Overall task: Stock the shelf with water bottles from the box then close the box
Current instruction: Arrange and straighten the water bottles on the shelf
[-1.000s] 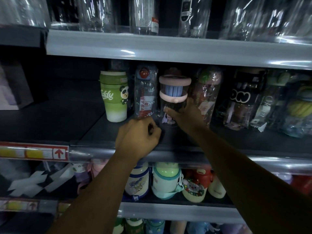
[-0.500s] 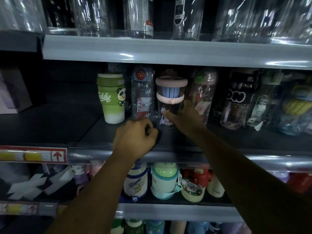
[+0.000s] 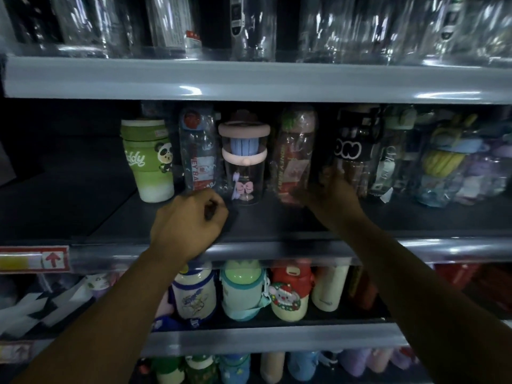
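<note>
On the dark middle shelf [image 3: 277, 220] a row of water bottles stands: a green panda cup [image 3: 146, 162], a clear bottle with a red label [image 3: 199, 156], a clear bottle with a pink lid [image 3: 243, 159], a plastic-wrapped pink bottle [image 3: 296, 153] and a black-topped bottle [image 3: 352, 151]. My right hand [image 3: 329, 198] is blurred. It grips the wrapped pink bottle at its base, thumb in front and fingers between it and the black-topped bottle. My left hand [image 3: 191, 225] is a curled fist on the shelf in front of the red-label bottle, with nothing visible in it. The box is out of view.
More wrapped bottles [image 3: 448, 162] crowd the right of the middle shelf; its left part is bare. Clear wrapped bottles [image 3: 249, 26] fill the top shelf. Children's bottles [image 3: 241, 289] line the shelf below, and more stand under that. A red price strip [image 3: 36, 259] marks the left rail.
My right hand has left the pink-lidded bottle and moved right to the base of the wrapped pink bottle. The left fist has stayed in place.
</note>
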A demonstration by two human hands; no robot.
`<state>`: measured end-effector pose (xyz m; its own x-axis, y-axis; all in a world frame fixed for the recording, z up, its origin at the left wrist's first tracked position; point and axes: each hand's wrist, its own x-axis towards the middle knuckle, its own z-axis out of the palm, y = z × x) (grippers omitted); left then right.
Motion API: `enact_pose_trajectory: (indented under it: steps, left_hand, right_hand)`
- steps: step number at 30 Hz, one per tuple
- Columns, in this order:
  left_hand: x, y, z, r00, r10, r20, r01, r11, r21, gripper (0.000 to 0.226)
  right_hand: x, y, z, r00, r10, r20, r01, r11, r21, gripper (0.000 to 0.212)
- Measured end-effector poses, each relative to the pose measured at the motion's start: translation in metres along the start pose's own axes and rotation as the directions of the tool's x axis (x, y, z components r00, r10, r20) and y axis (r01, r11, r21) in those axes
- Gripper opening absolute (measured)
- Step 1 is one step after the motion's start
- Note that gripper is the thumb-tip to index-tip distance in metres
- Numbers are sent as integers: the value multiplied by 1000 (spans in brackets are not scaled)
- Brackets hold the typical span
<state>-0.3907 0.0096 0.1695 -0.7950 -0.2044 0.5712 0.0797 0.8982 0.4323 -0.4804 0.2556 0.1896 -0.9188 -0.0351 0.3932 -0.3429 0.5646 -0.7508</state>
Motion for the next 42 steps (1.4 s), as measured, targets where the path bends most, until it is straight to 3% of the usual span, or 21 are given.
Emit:
enact_pose_trajectory:
  steps: [3,6,8,10,13,18,20,23,25,28,31,33,37,39,42]
  left_hand:
    - [-1,12,1,998,43,-40,-45,998,-52,8]
    - [5,38,11,997,77,-13,-78,994,-77,19]
    - [10,52,22,996,93,5,-92,991,-99,23]
    - [13,56,32,997,83,-9,-84,990,-118,26]
    - [12,51,38,996,35,-77,-44,991,-127,11]
    - [10,51,40,998,2,-69,-12,990,-139,8]
    - [11,55,40,1000,6,-16,-8,992,-129,15]
    - [10,58,39,997,48,57,-43,994,-97,35]
    - [10,57,38,994,60,93,-49,992,-112,54]
    - [11,54,36,991,55,123,-32,983,-183,80]
    - [10,55,33,984,66,167,-15,957,-288,98]
    - [10,56,32,984,62,166,-8,951,-308,99]
    - [9,53,34,997,-22,80,47,944,-327,92]
    - [7,55,32,997,-70,25,75,952,-296,86]
    - [7,57,31,991,-131,-15,124,966,-226,83]
  right_hand:
    - [15,4,6,997,62,41,-62,998,-18,88]
    - [36,11,17,993,97,65,-103,990,93,114]
    - [31,-8,14,992,118,54,-123,989,87,119]
    - [33,-15,17,991,119,61,-122,992,38,104]
    - [41,-8,20,987,148,59,-148,989,-11,82]
    - [37,-8,9,991,44,127,-30,994,-109,68]
    - [23,-13,-3,986,23,164,1,989,-146,59]
    - [-3,-23,-22,977,-21,212,35,998,-61,23]
    - [-17,-33,-29,959,-65,276,79,996,-38,27]
    - [-24,-41,-26,945,-111,307,80,990,113,10]
    - [-21,-39,-19,909,-87,409,-50,948,314,12]
    - [-18,-41,-13,876,-61,478,-125,929,348,11]
    - [-13,-45,-2,844,-115,525,-112,918,381,14]
    - [-13,-41,-1,817,-129,562,-127,911,393,27]
    - [-4,-26,-1,877,-53,477,-165,900,403,39]
